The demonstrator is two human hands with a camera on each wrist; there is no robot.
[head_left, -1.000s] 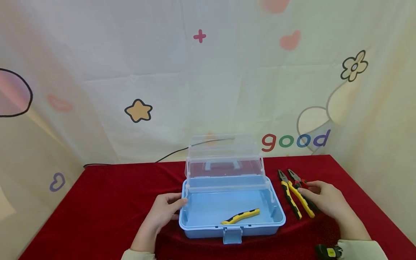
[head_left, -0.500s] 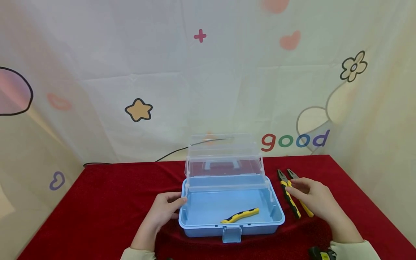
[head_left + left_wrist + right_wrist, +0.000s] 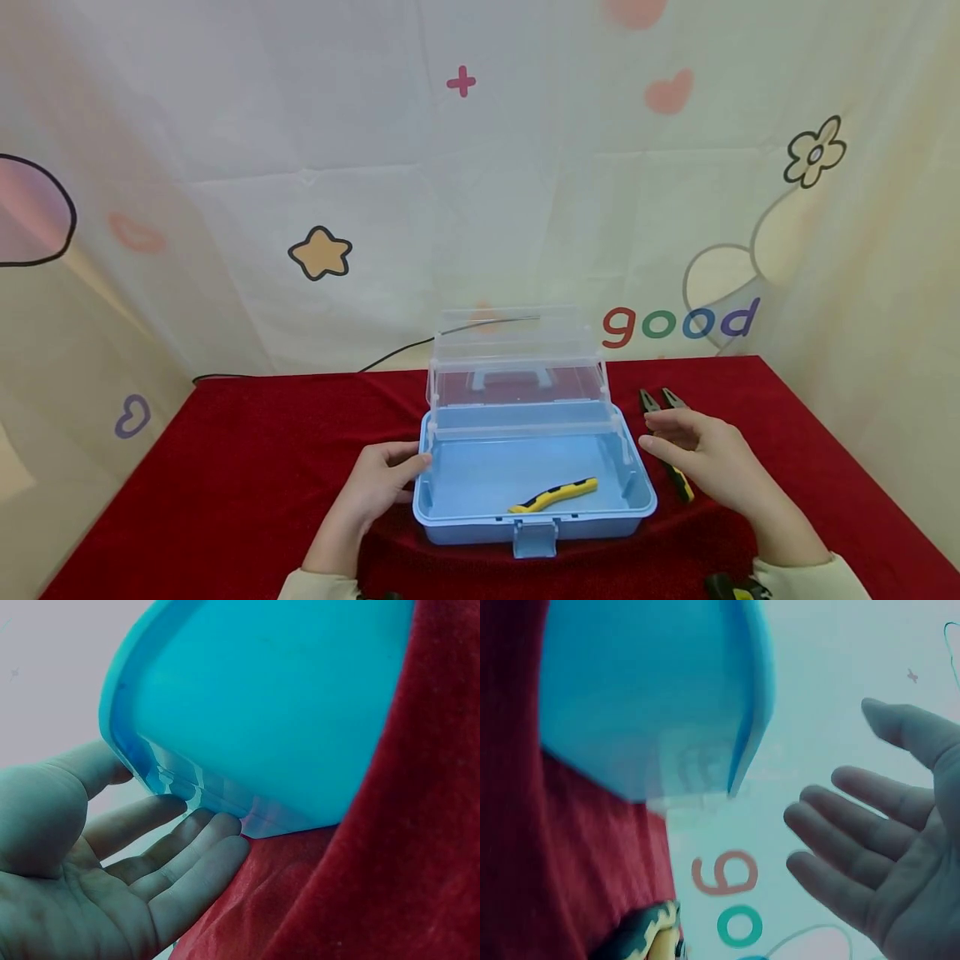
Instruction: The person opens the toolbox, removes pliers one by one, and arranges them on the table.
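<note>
A light-blue toolbox (image 3: 600, 527) with its clear lid (image 3: 517, 333) raised stands mid-table. My left hand (image 3: 378, 479) holds its left side, thumb on the rim and fingers against the outer wall, as the left wrist view shows too. Inside lies a short, curved yellow-and-black tool (image 3: 558, 494), its kind unclear. Right of the box, my right hand (image 3: 701, 458) hovers with fingers loosely extended and holds nothing. Beneath it are yellow-and-black pliers (image 3: 681, 483), partly covered. Beside them only the jaws of a second pair of pliers (image 3: 673, 398) show, the handles hidden behind my hand.
Red cloth (image 3: 270, 467) covers the table. A pale printed curtain (image 3: 525, 183) hangs behind and at both sides. A thin black cable (image 3: 397, 354) runs along the back, behind the raised lid.
My right hand has moved left, from beside the red-handled pliers to over the yellow-and-black pliers, covering more of both pairs. The left hand and toolbox stay in place.
</note>
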